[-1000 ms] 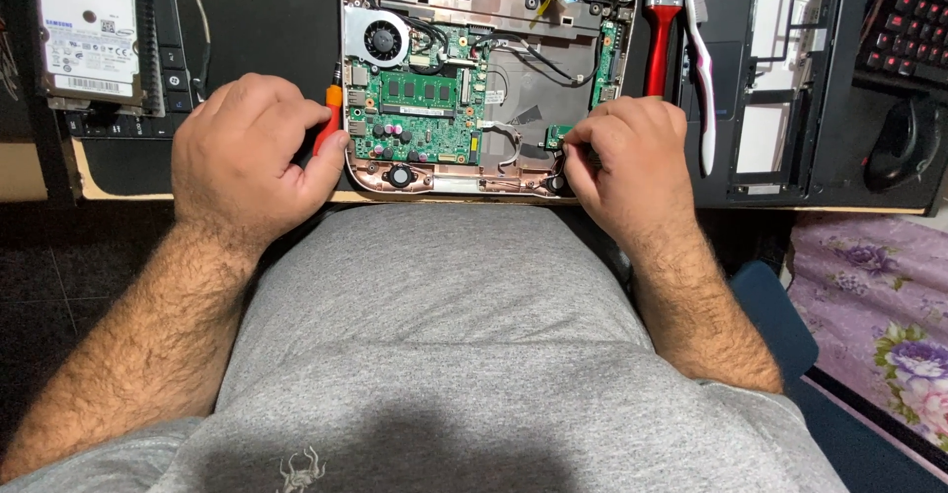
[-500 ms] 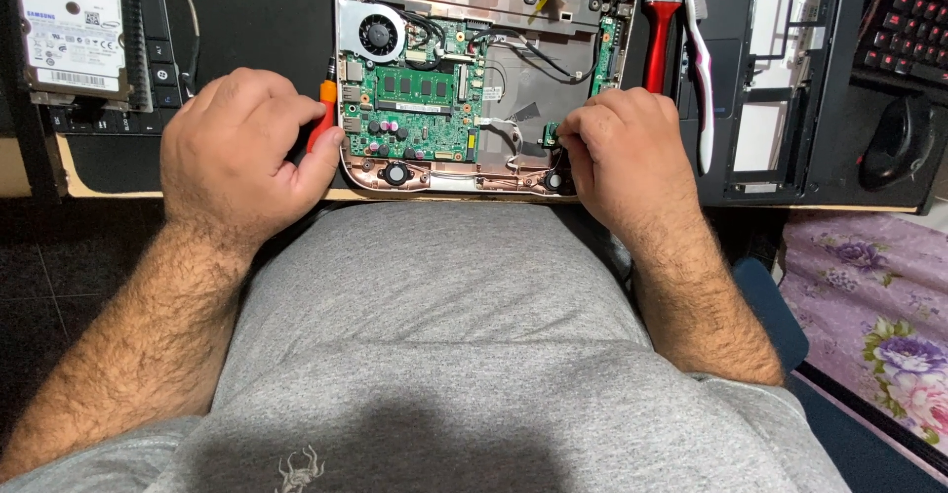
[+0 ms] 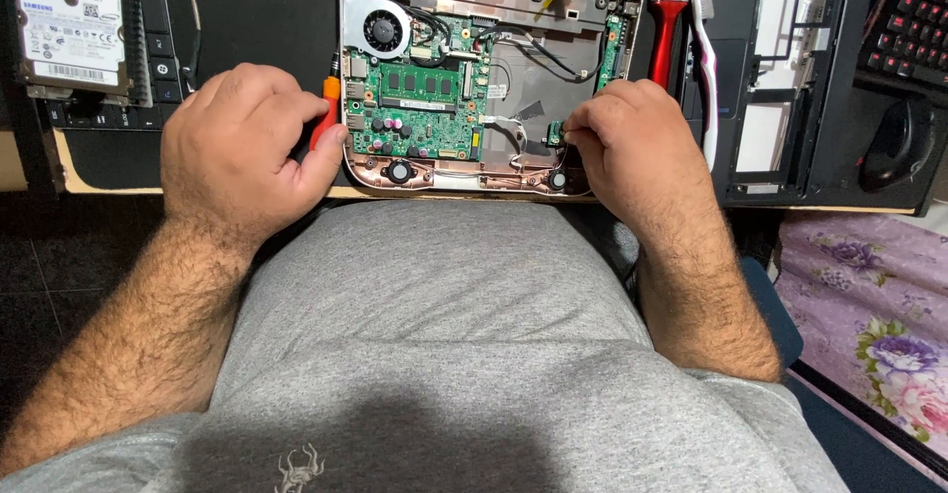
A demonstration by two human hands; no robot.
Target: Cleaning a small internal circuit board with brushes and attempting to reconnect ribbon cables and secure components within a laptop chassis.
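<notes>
An opened laptop base [image 3: 474, 172] lies at the table's near edge, showing a green motherboard [image 3: 420, 108] and a round cooling fan [image 3: 380, 31]. My left hand [image 3: 242, 147] rests just left of the base, closed around an orange and red screwdriver handle [image 3: 326, 113]. My right hand [image 3: 632, 152] sits at the base's right side, its fingertips pinching a small green circuit board [image 3: 556, 133] beside loose wires.
A hard drive [image 3: 69, 24] lies at the far left on a black keyboard part. A red-handled brush [image 3: 667, 34] and a toothbrush [image 3: 706, 58] lie right of the base, then a black laptop cover [image 3: 790, 78] and another keyboard [image 3: 908, 19].
My right hand's fingers have closed on the small green board, which now shows beside them. My left hand stays on the screwdriver. The view has shifted slightly.
</notes>
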